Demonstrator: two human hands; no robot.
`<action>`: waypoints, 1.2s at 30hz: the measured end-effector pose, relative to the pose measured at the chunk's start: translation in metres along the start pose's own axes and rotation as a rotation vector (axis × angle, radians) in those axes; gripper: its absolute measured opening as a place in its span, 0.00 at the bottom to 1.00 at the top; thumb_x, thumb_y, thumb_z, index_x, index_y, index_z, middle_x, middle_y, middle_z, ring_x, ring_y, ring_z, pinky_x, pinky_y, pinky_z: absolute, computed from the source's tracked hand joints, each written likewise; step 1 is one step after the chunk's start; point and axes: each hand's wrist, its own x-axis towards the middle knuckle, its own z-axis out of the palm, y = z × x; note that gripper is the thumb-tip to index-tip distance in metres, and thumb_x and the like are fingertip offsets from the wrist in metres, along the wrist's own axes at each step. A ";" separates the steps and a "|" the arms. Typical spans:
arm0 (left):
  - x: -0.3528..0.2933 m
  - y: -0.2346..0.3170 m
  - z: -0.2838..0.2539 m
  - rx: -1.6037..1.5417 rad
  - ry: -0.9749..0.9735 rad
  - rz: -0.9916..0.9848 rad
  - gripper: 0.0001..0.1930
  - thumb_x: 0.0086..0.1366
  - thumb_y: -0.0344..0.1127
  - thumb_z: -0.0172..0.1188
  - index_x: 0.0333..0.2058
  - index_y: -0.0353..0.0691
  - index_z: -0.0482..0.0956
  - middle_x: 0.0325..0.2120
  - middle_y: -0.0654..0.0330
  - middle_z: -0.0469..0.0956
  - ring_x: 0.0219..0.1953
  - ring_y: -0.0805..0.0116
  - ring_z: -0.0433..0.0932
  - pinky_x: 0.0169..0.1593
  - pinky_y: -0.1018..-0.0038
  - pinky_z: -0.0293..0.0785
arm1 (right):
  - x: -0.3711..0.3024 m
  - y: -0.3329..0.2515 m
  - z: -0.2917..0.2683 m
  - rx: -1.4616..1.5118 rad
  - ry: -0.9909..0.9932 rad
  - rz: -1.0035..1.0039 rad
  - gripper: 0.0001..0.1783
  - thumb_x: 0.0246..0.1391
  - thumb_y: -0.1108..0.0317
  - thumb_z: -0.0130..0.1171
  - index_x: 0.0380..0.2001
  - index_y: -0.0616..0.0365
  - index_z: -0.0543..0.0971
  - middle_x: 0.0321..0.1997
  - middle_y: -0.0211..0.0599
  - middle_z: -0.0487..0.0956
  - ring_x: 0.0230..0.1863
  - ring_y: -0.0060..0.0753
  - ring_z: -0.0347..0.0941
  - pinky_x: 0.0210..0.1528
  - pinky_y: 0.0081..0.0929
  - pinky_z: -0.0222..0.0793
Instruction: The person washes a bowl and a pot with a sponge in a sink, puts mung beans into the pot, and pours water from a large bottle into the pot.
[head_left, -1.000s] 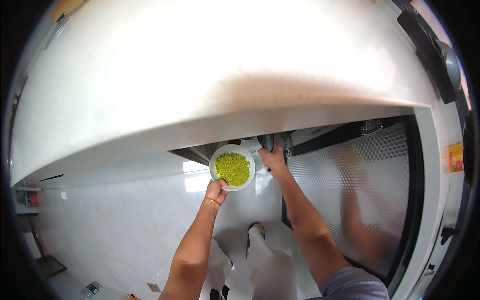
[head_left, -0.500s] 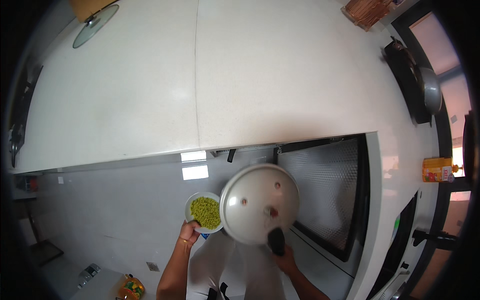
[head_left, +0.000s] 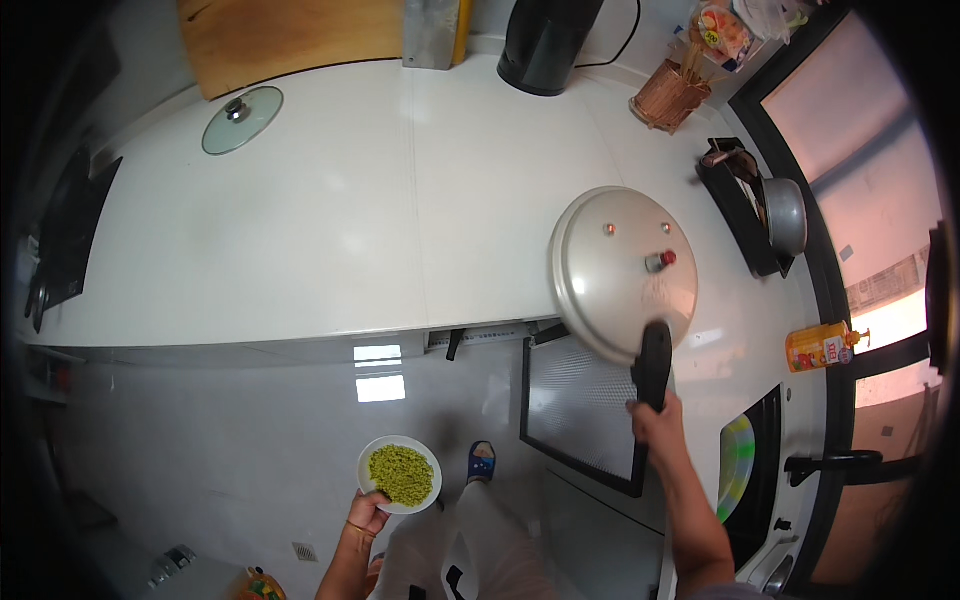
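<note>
Over the counter's front edge at the right is a silver pressure cooker lid [head_left: 615, 285], with a red-tipped valve and two small fittings on top. My right hand [head_left: 658, 428] is closed round its black handle [head_left: 653, 362]. Whether a pot is under the lid is hidden. Low in front of my legs, my left hand [head_left: 370, 510] grips the near rim of a shallow white bowl [head_left: 434, 462], thumb over the edge. Small green pieces, like beans, [head_left: 401, 474] fill the bowl's middle.
On the white counter [head_left: 330, 240] are a glass lid [head_left: 243, 120], a black kettle [head_left: 545, 50], a wicker holder [head_left: 670, 97], a black rack with a grey pot [head_left: 785, 218] and an orange pump bottle [head_left: 818, 347]. Below the edge, a dark-framed textured panel [head_left: 580, 405] juts out.
My right hand has raised the lid from below the counter edge, up and to the right. The bowl in my left hand has moved slightly down and away from the lid. The view has shifted.
</note>
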 end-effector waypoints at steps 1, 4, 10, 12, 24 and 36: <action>-0.003 0.000 0.006 -0.006 -0.005 0.012 0.31 0.43 0.13 0.49 0.52 0.34 0.70 0.48 0.52 0.75 0.49 0.52 0.76 0.50 0.60 0.77 | 0.015 -0.003 -0.002 0.026 -0.017 -0.017 0.05 0.46 0.75 0.57 0.27 0.57 0.71 0.14 0.22 0.65 0.12 0.15 0.57 0.14 0.19 0.52; -0.016 -0.002 0.000 -0.002 -0.005 0.028 0.32 0.43 0.13 0.49 0.53 0.34 0.68 0.48 0.52 0.75 0.49 0.53 0.76 0.51 0.60 0.77 | 0.047 -0.007 -0.001 0.079 -0.061 -0.015 0.05 0.46 0.75 0.56 0.25 0.57 0.70 0.13 0.23 0.64 0.10 0.16 0.56 0.13 0.19 0.51; -0.034 -0.003 -0.012 -0.061 0.028 0.070 0.33 0.43 0.14 0.49 0.54 0.33 0.67 0.48 0.51 0.74 0.50 0.52 0.76 0.51 0.59 0.77 | 0.075 -0.016 0.016 0.137 -0.085 0.025 0.09 0.47 0.75 0.58 0.21 0.55 0.67 0.13 0.22 0.63 0.09 0.15 0.54 0.13 0.17 0.51; -0.040 -0.002 -0.017 -0.071 0.045 0.091 0.32 0.44 0.14 0.49 0.54 0.32 0.67 0.48 0.51 0.74 0.50 0.52 0.76 0.50 0.59 0.77 | 0.077 -0.017 0.020 0.145 -0.076 0.011 0.08 0.47 0.74 0.58 0.22 0.56 0.68 0.13 0.23 0.64 0.10 0.15 0.55 0.12 0.18 0.51; -0.048 -0.003 -0.035 -0.116 0.114 0.091 0.31 0.46 0.14 0.49 0.53 0.35 0.68 0.47 0.51 0.75 0.50 0.52 0.76 0.49 0.59 0.78 | 0.078 -0.046 0.015 -0.716 0.322 -0.736 0.14 0.59 0.62 0.58 0.36 0.64 0.72 0.33 0.41 0.79 0.32 0.26 0.75 0.35 0.22 0.69; 0.018 -0.045 -0.049 -0.226 0.125 0.129 0.34 0.45 0.15 0.53 0.56 0.35 0.65 0.50 0.52 0.73 0.50 0.53 0.75 0.51 0.61 0.76 | 0.206 0.326 0.269 -0.031 -0.483 0.279 0.17 0.56 0.60 0.59 0.41 0.61 0.74 0.34 0.35 0.77 0.33 0.29 0.75 0.42 0.26 0.74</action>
